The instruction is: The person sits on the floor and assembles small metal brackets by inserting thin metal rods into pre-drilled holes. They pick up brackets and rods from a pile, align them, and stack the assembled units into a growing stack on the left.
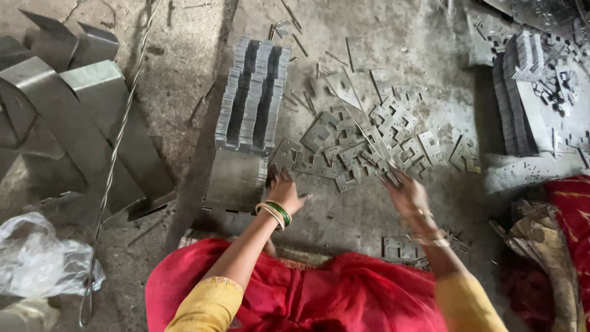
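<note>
Her left hand (284, 192) rested, fingers spread, against the stacked metal plates (251, 117); the right hand (405, 192), blurred, reached the scattered stampings (369, 147), grip unclear.

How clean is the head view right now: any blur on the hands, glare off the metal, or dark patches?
Head view: the right hand is motion-blurred over the loose stamped metal plates; the left hand, against the stacked plates, is sharper. Light is soft and dim, with mild sheen on the bent metal sheets, no harsh glare. The lower right corner by the red cloth falls into shadow.
</note>
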